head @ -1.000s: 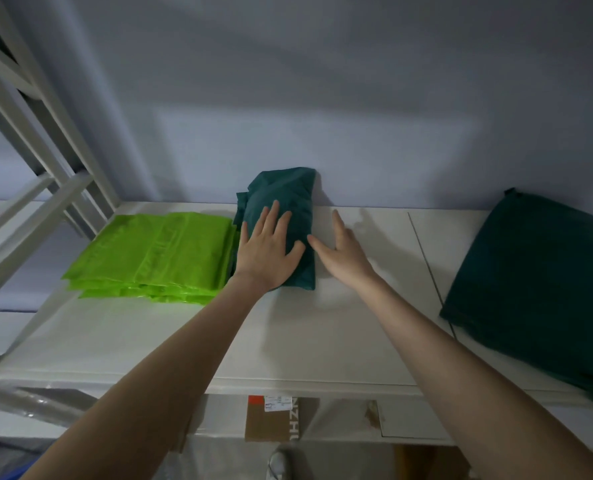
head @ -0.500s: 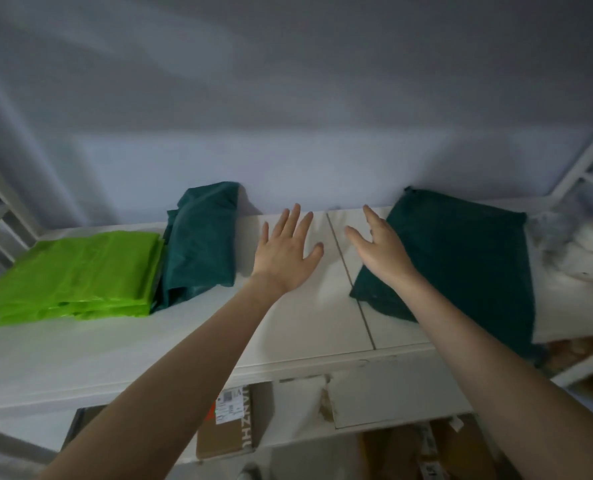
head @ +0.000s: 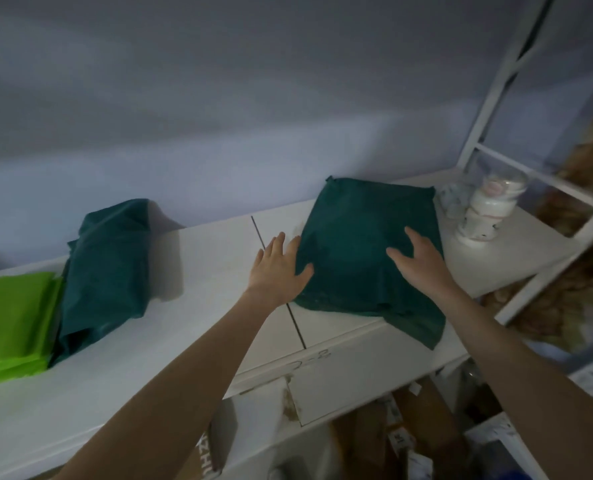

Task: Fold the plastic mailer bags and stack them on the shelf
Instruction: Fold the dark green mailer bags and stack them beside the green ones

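Hands have left the folded dark green plastic bag [head: 108, 268] and now the left hand [head: 277, 268] and right hand [head: 418, 261] lie flat, grasping nothing, on the flat dark green plastic bag pile [head: 367, 251] on the white shelf [head: 198, 271], likely to fold next.

A dark green unfolded mailer bag [head: 364, 251] is laid flat on the white shelf [head: 201, 258], one corner draped over its front edge. At nine o'clock a folded dark green bag [head: 106, 271] is seen, bright green bags [head: 11, 317] stacked beside it.
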